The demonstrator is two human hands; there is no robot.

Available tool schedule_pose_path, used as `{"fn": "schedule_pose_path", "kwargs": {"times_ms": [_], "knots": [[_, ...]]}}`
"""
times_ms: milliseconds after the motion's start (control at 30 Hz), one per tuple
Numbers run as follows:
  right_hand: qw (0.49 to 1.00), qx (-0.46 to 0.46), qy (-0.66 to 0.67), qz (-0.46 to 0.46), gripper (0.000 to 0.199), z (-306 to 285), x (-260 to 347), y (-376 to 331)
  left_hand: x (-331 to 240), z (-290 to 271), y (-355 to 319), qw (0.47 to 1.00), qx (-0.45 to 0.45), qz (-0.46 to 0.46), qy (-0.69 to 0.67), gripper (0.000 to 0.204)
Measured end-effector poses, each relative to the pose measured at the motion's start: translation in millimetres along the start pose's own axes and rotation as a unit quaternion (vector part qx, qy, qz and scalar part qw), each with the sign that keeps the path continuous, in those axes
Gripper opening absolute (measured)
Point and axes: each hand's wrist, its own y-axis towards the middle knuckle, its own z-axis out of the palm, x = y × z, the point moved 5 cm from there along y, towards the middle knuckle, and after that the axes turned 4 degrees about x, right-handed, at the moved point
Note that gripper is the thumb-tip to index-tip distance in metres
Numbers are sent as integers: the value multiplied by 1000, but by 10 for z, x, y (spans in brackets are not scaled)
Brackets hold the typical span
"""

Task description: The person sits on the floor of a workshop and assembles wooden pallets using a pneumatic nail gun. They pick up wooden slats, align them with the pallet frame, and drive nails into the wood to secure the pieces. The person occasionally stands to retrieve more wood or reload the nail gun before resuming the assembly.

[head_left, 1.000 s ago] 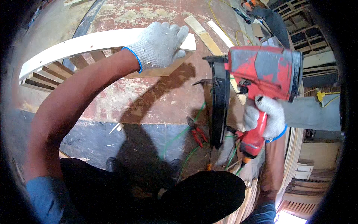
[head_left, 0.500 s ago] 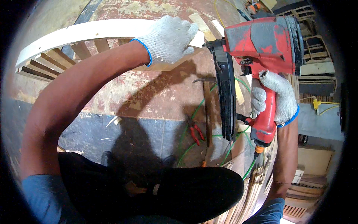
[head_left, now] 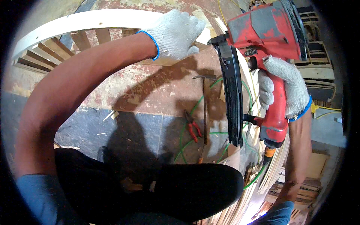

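Scuffed red-brown floor [head_left: 112, 90] under a white-topped, slatted wooden frame [head_left: 86, 20] and red-and-grey nail gun [head_left: 258, 32].
Left arm [head_left: 75, 86] bent, the white-gloved left grip [head_left: 178, 35] clasps the frame's end; nearby, the white-gloved right grip [head_left: 294, 84] wraps the gun's red handle [head_left: 276, 99].

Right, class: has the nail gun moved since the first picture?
Yes, the nail gun has shifted right and up in the view against the hammer, which it no longer partly hides.
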Motion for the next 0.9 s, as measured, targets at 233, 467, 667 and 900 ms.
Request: {"fn": "schedule_pose_path", "kwargs": {"times_ms": [233, 467, 667, 900], "knots": [[998, -23, -39, -31, 16, 26, 92, 8, 39, -31, -11, 1000, -18, -4, -12, 71], [1000, -18, 19, -11, 14, -19, 4, 44, 10, -3, 10, 1000, -8, -12, -5, 71], [999, 12, 30, -15, 15, 1, -33, 129, 67, 37, -53, 1000, -12, -13, -4, 69], [999, -37, -19, -13, 22, 58, 84, -53, -66, -59, 56, 1000, -11, -1, -24, 66]]}}
